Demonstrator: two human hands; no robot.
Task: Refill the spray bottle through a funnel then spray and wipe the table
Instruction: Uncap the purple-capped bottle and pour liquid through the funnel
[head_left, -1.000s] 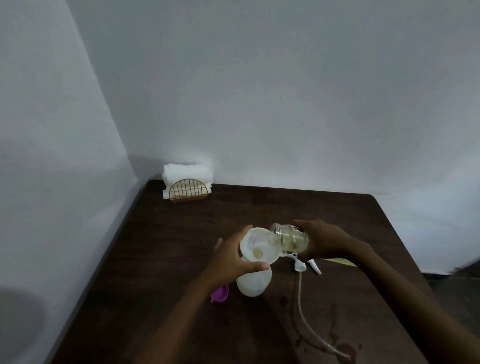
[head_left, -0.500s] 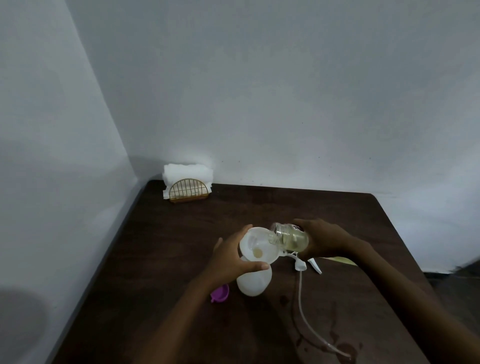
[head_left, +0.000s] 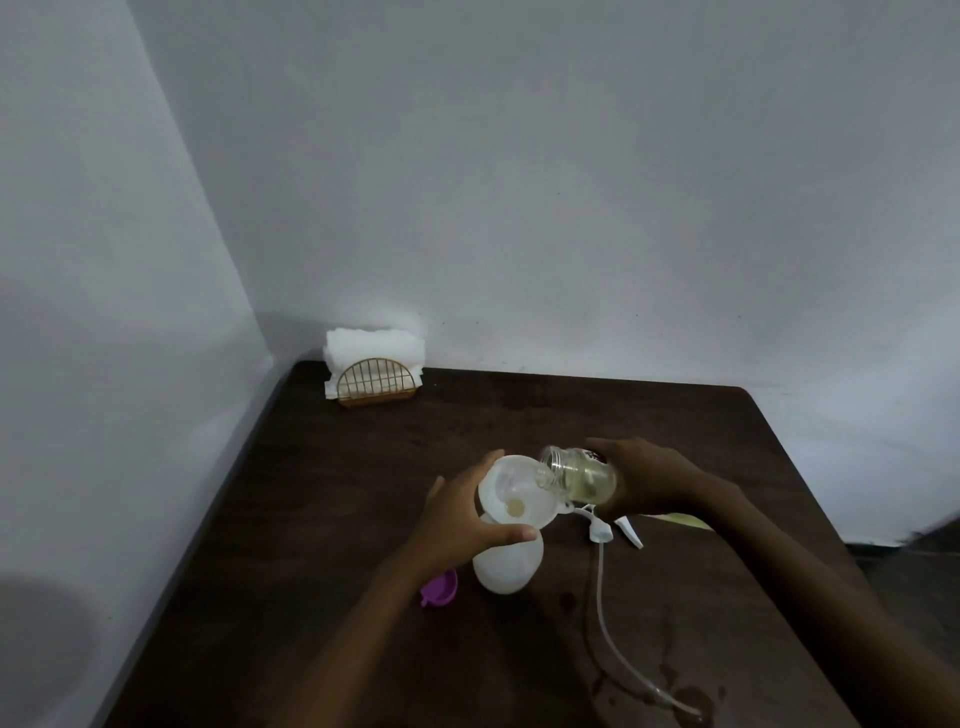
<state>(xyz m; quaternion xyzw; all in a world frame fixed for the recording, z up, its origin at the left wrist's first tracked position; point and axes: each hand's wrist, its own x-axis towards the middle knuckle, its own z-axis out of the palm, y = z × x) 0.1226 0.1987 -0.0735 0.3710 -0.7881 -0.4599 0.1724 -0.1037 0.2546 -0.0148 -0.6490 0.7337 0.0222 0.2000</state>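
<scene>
Now: white spray bottle (head_left: 506, 569) stands in middle of table (head_left: 337, 467), white funnel (head_left: 514, 493) in its neck. Left hand (head_left: 457, 525) curls round funnel rim. Right hand (head_left: 654, 475) grips clear jar (head_left: 582, 475), tipped sideways, mouth over funnel, yellowish liquid inside. Spray top (head_left: 602, 530) with long tube lies just right of bottle. Purple cap (head_left: 440, 587) just left. Napkin holder (head_left: 376, 382) at far left corner.

The left hand (head_left: 457, 525) grips a white funnel (head_left: 514, 493) seated in the neck of a white spray bottle (head_left: 506, 566) on a dark table (head_left: 363, 467). The right hand (head_left: 654, 478) holds a clear jar (head_left: 576, 474) of pale yellow liquid tipped on its side, mouth over the funnel. The spray head (head_left: 605, 525) with its tube lies just right of the bottle, a purple cap (head_left: 440, 588) left of it, and a napkin holder (head_left: 375, 375) stands in the far corner.
</scene>
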